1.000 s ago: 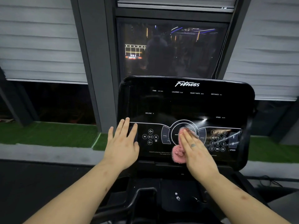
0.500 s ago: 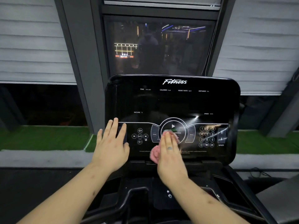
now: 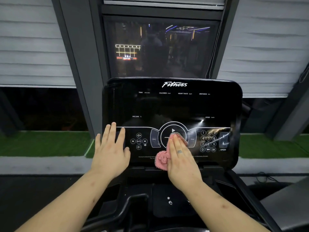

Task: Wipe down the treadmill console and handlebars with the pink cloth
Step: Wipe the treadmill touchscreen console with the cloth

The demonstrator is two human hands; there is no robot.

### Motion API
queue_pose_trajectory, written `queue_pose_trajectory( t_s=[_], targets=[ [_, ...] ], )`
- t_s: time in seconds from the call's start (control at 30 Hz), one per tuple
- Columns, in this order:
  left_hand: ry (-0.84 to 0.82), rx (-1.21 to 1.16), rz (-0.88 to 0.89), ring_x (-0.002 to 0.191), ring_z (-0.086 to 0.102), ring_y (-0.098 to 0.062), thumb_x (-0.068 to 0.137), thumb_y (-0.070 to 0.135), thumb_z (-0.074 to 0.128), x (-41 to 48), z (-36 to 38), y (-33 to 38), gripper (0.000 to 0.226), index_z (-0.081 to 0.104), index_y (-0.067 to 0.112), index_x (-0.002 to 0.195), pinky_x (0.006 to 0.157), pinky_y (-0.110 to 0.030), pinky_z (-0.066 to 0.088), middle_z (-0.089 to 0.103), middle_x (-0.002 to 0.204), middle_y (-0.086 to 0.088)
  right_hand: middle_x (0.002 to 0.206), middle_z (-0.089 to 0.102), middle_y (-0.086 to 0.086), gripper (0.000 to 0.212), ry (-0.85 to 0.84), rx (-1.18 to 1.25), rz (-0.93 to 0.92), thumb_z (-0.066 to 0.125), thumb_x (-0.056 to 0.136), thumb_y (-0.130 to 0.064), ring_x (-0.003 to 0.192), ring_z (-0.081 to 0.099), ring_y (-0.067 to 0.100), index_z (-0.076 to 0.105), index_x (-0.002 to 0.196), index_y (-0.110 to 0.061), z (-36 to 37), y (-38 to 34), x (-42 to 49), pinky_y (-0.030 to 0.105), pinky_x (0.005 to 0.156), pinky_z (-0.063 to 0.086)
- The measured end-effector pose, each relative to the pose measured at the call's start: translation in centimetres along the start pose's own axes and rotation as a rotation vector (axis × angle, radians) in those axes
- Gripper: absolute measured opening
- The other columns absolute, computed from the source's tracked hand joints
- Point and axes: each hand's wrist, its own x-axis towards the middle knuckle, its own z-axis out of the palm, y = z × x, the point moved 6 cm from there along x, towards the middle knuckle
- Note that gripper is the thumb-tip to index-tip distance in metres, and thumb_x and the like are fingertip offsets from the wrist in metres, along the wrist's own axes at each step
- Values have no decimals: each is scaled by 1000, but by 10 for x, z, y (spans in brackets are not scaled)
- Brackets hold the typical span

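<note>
Rightward by a touch is all the right hand (image 3: 182, 158) has travelled in the last half second, after sliding left just before that; it is scrubbing back and forth over one patch. Its fingers lie straight and together, pressing the pink cloth (image 3: 161, 160) flat against the console (image 3: 173, 104), at centre frame over the lower part of the round start dial (image 3: 167, 128), with a bunched end spilling out lower left of the palm. The left hand (image 3: 110, 148) has stayed put, flat and spread on the console's left edge, holding nothing. I judge only the middle strip done: the keypad (image 3: 208, 141), upper display and handlebars (image 3: 127, 206) remain.
</note>
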Motion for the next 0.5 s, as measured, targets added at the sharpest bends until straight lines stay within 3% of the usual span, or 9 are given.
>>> queue_pose_trajectory(
  t_s=[0.17,0.33,0.5],
  targets=[
    [-6,5,-9,160,-4,-25,100,44,44,0,1,-2,72,20,21,164,128,-53,6,0,173,-10,173,-9,7,74,31,-55,92,27,104,-40,160,-8,18,-4,165,-11,-13,52,-12,42,129,14],
    [-19,7,-10,160,-6,-24,101,43,44,-1,1,-2,73,18,22,165,128,-53,5,-2,173,-9,173,2,15,74,63,-33,247,25,102,-39,160,1,27,8,164,-3,-14,75,-21,45,129,15],
    [-38,23,-7,159,-10,-24,102,45,42,-1,-1,-1,74,13,23,165,128,-53,3,-7,173,-8,168,-16,27,77,-26,-51,221,20,103,-38,157,-13,41,-11,159,6,11,24,-10,53,128,7]
  ],
)
